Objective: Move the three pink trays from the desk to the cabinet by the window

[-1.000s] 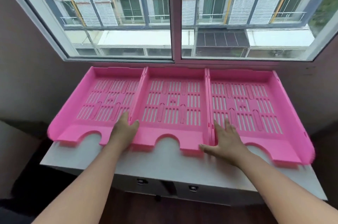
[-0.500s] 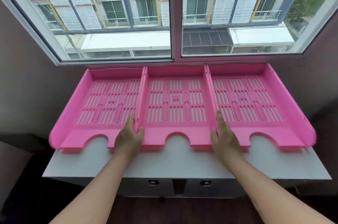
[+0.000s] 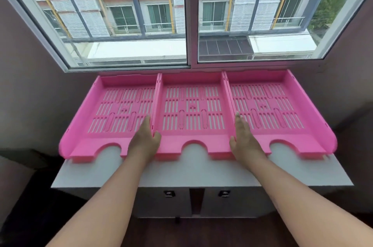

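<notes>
My left hand lies low in the middle of the frame, fingers straight and together on the floor of the left tray, thumb over the wall it shares with the middle tray: spread flat, gripping nothing. My right hand mirrors it right of centre, fingers extended on the right tray, thumb against the wall next to the middle tray, likewise unclenched. The three pink trays sit side by side, walls touching, on the white cabinet, their backs close under the window that fills the upper frame. Two small latches show on the cabinet front below.
</notes>
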`<move>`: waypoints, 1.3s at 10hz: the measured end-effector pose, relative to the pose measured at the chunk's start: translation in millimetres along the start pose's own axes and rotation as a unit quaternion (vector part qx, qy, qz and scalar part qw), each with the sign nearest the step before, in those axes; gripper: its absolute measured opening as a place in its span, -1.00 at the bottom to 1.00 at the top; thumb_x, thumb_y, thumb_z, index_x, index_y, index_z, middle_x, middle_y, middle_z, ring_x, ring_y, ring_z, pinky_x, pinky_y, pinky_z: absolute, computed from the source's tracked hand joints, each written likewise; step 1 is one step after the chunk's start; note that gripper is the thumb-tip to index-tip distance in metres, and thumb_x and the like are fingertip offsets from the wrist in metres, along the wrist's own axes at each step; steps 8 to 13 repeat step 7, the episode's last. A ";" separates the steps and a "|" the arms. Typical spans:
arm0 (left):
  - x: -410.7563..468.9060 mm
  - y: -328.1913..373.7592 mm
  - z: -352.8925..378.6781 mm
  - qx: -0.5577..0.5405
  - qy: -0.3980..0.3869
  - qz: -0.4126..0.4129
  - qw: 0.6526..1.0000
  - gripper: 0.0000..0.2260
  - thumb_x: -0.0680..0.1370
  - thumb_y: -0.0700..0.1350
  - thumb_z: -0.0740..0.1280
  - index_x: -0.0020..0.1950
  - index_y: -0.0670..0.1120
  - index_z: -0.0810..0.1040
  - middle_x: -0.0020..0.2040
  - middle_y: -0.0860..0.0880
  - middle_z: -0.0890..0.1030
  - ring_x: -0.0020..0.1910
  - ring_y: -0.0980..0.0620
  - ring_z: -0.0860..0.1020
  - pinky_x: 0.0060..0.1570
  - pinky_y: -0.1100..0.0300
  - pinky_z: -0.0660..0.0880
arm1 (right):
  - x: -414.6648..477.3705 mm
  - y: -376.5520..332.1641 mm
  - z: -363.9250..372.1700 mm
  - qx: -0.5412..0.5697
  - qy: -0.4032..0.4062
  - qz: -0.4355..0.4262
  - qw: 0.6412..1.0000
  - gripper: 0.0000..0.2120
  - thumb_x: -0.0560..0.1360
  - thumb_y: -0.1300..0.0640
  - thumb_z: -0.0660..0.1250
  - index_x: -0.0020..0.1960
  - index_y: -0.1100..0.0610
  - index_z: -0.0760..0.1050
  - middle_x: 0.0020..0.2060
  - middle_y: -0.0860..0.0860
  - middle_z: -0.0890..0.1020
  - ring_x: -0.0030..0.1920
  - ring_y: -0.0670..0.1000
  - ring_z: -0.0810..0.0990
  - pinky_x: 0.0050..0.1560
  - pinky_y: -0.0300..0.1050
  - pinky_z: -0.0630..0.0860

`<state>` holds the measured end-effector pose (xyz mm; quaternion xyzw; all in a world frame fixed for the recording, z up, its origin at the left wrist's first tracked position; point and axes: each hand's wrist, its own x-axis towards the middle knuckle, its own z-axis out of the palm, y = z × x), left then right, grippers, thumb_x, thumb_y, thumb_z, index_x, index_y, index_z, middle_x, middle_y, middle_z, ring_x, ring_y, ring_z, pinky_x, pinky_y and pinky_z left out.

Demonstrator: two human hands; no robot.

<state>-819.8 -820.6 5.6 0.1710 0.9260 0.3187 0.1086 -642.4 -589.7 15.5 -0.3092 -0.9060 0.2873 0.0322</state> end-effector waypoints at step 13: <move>-24.8 14.9 -4.9 0.197 -0.055 0.036 0.978 -0.18 0.57 0.04 0.26 0.58 -0.16 -0.24 0.61 -0.09 -0.24 0.57 -0.04 -0.17 0.52 -0.04 -0.01 | 10.6 -4.9 -9.8 -0.179 -0.063 -0.046 0.981 -0.24 0.56 0.28 0.10 0.58 0.22 -0.32 0.58 0.16 -0.27 0.57 0.17 -0.28 0.55 0.06 -0.11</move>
